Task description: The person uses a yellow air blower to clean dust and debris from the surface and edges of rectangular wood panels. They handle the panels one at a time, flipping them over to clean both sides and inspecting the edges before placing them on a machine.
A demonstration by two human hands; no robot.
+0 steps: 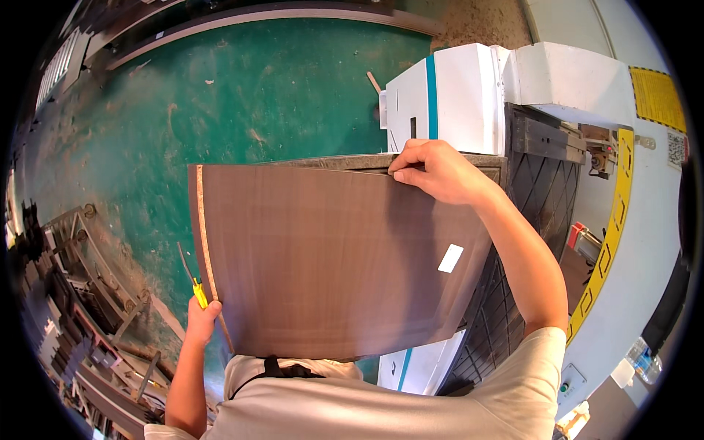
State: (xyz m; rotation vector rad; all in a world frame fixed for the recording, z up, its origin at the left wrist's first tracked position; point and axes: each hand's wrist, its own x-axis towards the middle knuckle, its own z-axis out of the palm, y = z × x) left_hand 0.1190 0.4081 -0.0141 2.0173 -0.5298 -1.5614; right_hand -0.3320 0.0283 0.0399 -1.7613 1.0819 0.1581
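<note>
A large brown wood-grain panel point(330, 257) lies before me, with a small white label point(450, 258) on its right part. A light, raw-looking strip point(207, 249) runs along its left edge. My left hand point(202, 321) is at the lower end of that edge, closed around the yellow handle of a file point(198, 292), whose thin dark blade points up and away. The thumb lies close to the panel edge; whether it touches cannot be seen. At the panel's far edge, my right hand point(436, 171) pinches the rim between thumb and bent fingers.
The panel rests over a dark machine bed point(524, 242). White machine housings point(462, 95) stand beyond it, and a pale frame with a yellow strip point(605, 249) rises at right. Metal racks point(103, 279) stand at left on the green floor point(257, 95).
</note>
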